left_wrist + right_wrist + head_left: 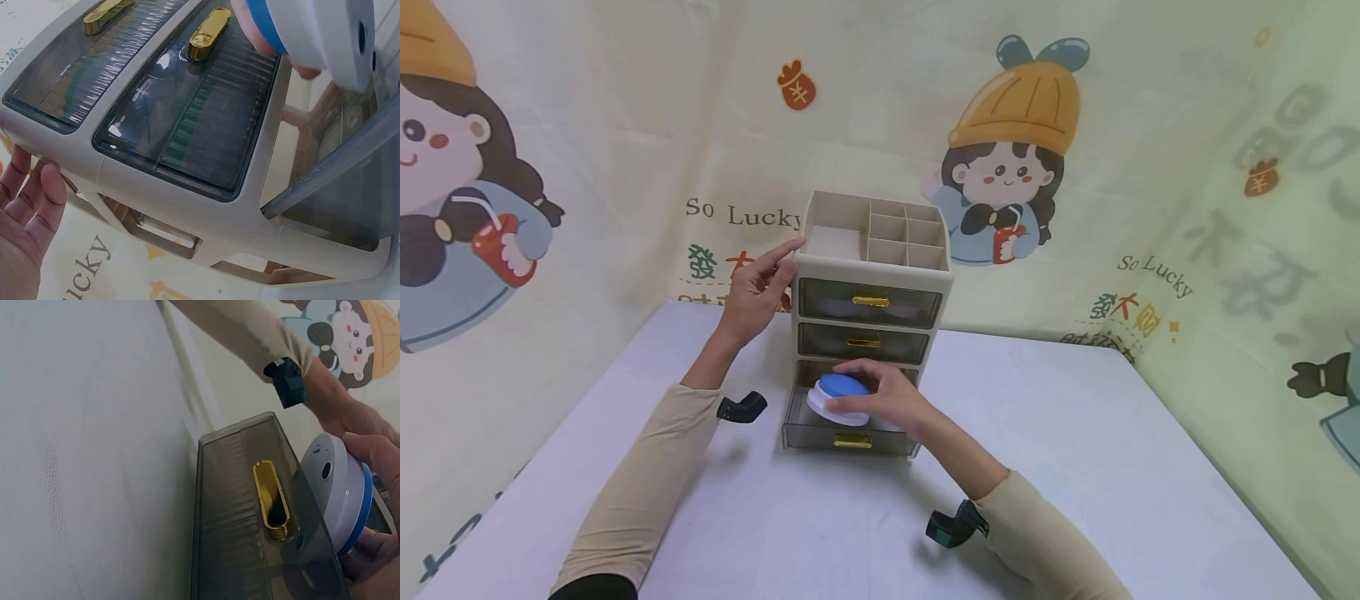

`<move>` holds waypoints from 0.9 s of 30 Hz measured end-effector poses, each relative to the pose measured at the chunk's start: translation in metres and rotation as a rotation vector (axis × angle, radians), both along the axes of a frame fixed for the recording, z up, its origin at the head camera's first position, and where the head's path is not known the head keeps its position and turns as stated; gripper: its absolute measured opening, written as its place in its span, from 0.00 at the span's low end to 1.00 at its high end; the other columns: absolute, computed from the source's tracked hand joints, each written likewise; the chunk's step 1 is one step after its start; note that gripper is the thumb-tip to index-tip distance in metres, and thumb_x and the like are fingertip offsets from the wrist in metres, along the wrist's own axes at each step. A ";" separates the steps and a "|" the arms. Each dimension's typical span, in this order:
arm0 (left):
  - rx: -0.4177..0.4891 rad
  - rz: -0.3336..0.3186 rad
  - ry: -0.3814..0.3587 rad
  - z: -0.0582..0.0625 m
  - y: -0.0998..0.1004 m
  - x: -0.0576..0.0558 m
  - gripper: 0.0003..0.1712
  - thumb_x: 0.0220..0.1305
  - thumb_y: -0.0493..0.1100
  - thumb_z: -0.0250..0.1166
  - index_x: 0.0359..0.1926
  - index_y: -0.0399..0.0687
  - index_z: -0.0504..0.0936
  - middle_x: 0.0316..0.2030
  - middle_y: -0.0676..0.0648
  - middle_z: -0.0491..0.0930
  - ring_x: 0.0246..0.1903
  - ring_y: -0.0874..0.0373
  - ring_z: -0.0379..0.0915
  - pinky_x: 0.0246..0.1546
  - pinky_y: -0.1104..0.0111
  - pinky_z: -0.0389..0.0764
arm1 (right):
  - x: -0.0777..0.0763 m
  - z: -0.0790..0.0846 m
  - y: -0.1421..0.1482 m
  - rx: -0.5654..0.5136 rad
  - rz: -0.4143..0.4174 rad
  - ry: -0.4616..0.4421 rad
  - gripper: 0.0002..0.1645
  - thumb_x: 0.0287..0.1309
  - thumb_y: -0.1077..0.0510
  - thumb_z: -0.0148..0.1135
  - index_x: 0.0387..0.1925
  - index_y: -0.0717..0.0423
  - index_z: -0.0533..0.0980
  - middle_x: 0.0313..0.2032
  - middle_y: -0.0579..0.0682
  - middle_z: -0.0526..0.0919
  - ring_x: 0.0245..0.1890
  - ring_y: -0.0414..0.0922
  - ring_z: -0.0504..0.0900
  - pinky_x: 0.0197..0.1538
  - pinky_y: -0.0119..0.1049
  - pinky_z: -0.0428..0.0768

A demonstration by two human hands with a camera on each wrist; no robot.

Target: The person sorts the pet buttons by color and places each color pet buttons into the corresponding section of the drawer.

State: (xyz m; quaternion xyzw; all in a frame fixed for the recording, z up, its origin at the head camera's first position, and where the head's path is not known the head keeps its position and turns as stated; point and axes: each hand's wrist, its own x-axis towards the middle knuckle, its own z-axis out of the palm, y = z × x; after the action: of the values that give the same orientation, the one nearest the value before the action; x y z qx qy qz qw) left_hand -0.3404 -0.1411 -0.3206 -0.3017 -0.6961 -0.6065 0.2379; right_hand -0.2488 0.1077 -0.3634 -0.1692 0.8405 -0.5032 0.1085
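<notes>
A cream desktop drawer organizer point(871, 271) stands on the table, its bottom drawer point(811, 437) pulled out. My right hand point(891, 398) grips a round white device with a blue top point(842, 385) by its sides, thumb and fingers spread around it. The device is tilted over the pulled-out drawer; small dark holes show on its white body point(334, 481) in the right wrist view. My left hand point(751, 298) touches the organizer's left side near the top, fingers fairly straight. In the left wrist view, the left fingertips point(55, 181) meet the cream side wall.
Two smoky upper drawers point(868, 302) with gold handles point(863, 342) are closed. Open compartments point(891, 229) divide the organizer's top. A white cloth covers the table point(1037, 433), and a printed cartoon curtain point(872, 125) hangs close behind. Black wrist-camera mounts point(953, 527) stick out from both sleeves.
</notes>
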 end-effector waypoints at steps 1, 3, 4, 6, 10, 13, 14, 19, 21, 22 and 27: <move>0.001 -0.001 0.000 0.000 0.000 0.000 0.23 0.78 0.40 0.57 0.70 0.55 0.76 0.44 0.56 0.83 0.30 0.56 0.76 0.27 0.67 0.83 | 0.000 0.000 -0.001 0.008 -0.004 0.000 0.30 0.54 0.44 0.78 0.59 0.38 0.81 0.61 0.47 0.79 0.57 0.50 0.76 0.62 0.51 0.77; 0.001 -0.004 0.001 0.000 0.000 0.000 0.23 0.78 0.41 0.57 0.71 0.55 0.76 0.44 0.56 0.83 0.30 0.57 0.77 0.27 0.67 0.83 | -0.002 -0.001 -0.004 0.029 -0.014 0.005 0.30 0.53 0.43 0.78 0.59 0.38 0.81 0.61 0.48 0.78 0.57 0.51 0.76 0.61 0.52 0.77; 0.002 -0.006 0.002 0.000 0.000 0.000 0.23 0.78 0.41 0.57 0.71 0.55 0.76 0.44 0.56 0.83 0.30 0.57 0.77 0.27 0.67 0.83 | -0.002 -0.002 -0.005 0.039 -0.018 0.006 0.31 0.53 0.43 0.78 0.59 0.38 0.81 0.61 0.48 0.78 0.57 0.51 0.76 0.61 0.52 0.78; 0.005 -0.008 0.002 0.000 0.000 0.000 0.23 0.78 0.41 0.57 0.70 0.55 0.76 0.43 0.56 0.83 0.30 0.56 0.77 0.27 0.66 0.83 | -0.003 -0.003 -0.007 0.053 -0.023 0.006 0.31 0.52 0.43 0.78 0.59 0.38 0.81 0.61 0.49 0.78 0.56 0.51 0.76 0.60 0.52 0.78; 0.010 -0.013 0.004 0.001 0.000 0.000 0.23 0.78 0.40 0.57 0.70 0.54 0.76 0.44 0.56 0.83 0.30 0.56 0.76 0.26 0.67 0.83 | -0.005 -0.004 -0.011 0.084 -0.034 0.020 0.33 0.51 0.42 0.78 0.59 0.39 0.80 0.61 0.50 0.78 0.56 0.52 0.76 0.59 0.52 0.79; 0.010 -0.014 0.008 0.001 0.000 0.000 0.23 0.78 0.40 0.57 0.70 0.54 0.76 0.44 0.56 0.83 0.30 0.56 0.77 0.26 0.68 0.82 | -0.005 -0.007 -0.013 0.111 -0.033 0.049 0.35 0.50 0.41 0.79 0.60 0.40 0.80 0.61 0.50 0.78 0.56 0.52 0.76 0.59 0.53 0.80; 0.009 -0.012 0.008 0.001 0.000 0.000 0.23 0.78 0.40 0.57 0.70 0.54 0.76 0.44 0.56 0.83 0.30 0.56 0.77 0.26 0.69 0.82 | -0.005 -0.007 -0.014 0.119 -0.029 0.061 0.36 0.50 0.41 0.79 0.61 0.41 0.79 0.61 0.50 0.78 0.56 0.52 0.77 0.59 0.53 0.80; 0.010 -0.011 0.009 0.001 0.000 0.000 0.23 0.78 0.40 0.57 0.70 0.53 0.76 0.43 0.56 0.83 0.31 0.57 0.76 0.26 0.69 0.82 | -0.004 -0.010 -0.017 0.158 -0.010 0.100 0.39 0.50 0.40 0.78 0.64 0.44 0.77 0.62 0.50 0.77 0.57 0.53 0.77 0.60 0.54 0.80; 0.011 -0.013 0.008 0.001 0.000 0.000 0.23 0.78 0.40 0.57 0.70 0.53 0.76 0.43 0.56 0.83 0.30 0.57 0.76 0.26 0.69 0.82 | -0.003 -0.010 -0.018 0.170 -0.002 0.106 0.40 0.51 0.40 0.78 0.64 0.45 0.77 0.63 0.50 0.77 0.57 0.53 0.77 0.60 0.54 0.80; 0.011 -0.014 0.009 0.001 0.000 0.000 0.23 0.78 0.39 0.57 0.70 0.53 0.76 0.43 0.56 0.83 0.30 0.57 0.76 0.26 0.70 0.82 | -0.003 -0.011 -0.018 0.171 0.004 0.107 0.40 0.52 0.40 0.77 0.65 0.45 0.76 0.63 0.50 0.77 0.57 0.53 0.77 0.60 0.54 0.80; 0.014 -0.021 0.007 0.001 0.000 0.001 0.23 0.78 0.39 0.57 0.70 0.52 0.76 0.41 0.55 0.83 0.30 0.57 0.76 0.26 0.71 0.81 | -0.004 -0.010 -0.016 0.142 0.054 0.108 0.36 0.60 0.42 0.72 0.65 0.50 0.76 0.63 0.49 0.78 0.58 0.50 0.77 0.61 0.49 0.80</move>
State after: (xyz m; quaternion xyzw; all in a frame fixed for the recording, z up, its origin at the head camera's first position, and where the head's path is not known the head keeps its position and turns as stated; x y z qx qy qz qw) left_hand -0.3397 -0.1406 -0.3195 -0.3094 -0.6877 -0.6128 0.2362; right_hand -0.2525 0.0915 -0.3736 -0.2102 0.8739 -0.4294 0.0883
